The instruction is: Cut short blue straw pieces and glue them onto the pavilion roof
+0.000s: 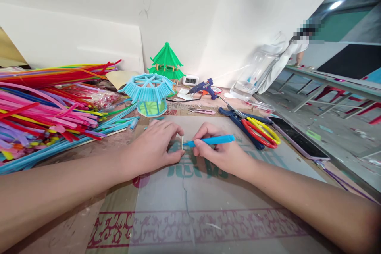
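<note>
Between thumb and forefinger my left hand [162, 143] grips a short pale stick [182, 142] by its two ends. My right hand [218, 147] is closed around a blue marker [218, 139], whose tip points left and meets the stick or comes very near it. Both hands are low over a translucent sheet [238, 190] lying on printed cardboard. Just beyond my left hand stands a light-blue pavilion model [149, 87] made of pipe cleaners, with a green pagoda model [166, 61] behind it.
Bundles of colourful pipe cleaners [44, 115] fill the left side. Behind are a digital clock [190, 80], a blue glue gun [205, 87] and a clear plastic bottle [248, 75]. Scissors [263, 131] with red and yellow handles and a phone [297, 137] lie right. Another person [302, 45] is in the background.
</note>
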A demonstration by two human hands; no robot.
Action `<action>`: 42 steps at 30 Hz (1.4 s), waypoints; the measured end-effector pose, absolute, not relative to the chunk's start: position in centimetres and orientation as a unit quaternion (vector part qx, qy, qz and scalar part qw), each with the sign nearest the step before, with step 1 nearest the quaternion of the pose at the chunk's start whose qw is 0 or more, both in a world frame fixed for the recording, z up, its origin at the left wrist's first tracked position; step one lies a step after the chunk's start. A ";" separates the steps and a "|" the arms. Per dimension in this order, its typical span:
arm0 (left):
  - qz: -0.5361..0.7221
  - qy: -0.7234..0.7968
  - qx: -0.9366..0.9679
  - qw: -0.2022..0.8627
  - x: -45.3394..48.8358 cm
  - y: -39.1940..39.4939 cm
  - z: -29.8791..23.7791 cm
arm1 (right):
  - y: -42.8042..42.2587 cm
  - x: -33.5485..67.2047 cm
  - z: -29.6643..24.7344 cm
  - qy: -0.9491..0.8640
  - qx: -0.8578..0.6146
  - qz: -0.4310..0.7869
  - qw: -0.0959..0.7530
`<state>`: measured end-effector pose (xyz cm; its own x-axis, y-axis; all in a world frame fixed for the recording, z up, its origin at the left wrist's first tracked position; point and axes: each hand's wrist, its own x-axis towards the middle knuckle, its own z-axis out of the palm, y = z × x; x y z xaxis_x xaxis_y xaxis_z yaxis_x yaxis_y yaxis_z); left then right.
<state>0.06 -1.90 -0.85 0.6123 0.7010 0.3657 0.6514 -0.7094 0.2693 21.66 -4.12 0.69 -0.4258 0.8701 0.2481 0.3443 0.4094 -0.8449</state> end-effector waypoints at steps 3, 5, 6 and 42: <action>0.226 0.375 0.897 0.058 0.0 -1.9 -0.8 | -4.1 21.6 0.5 -0.753 -0.408 0.363 0.366; 0.223 0.376 0.897 0.060 0.0 -2.0 -0.7 | -4.1 21.7 0.5 -0.752 -0.410 0.364 0.366; 0.222 0.376 0.898 0.060 0.0 -2.0 -0.7 | -4.1 21.7 0.5 -0.752 -0.410 0.366 0.364; 0.236 0.343 0.909 -0.029 -0.1 -2.3 -0.6 | -4.1 21.9 0.6 -0.786 -0.367 0.340 0.362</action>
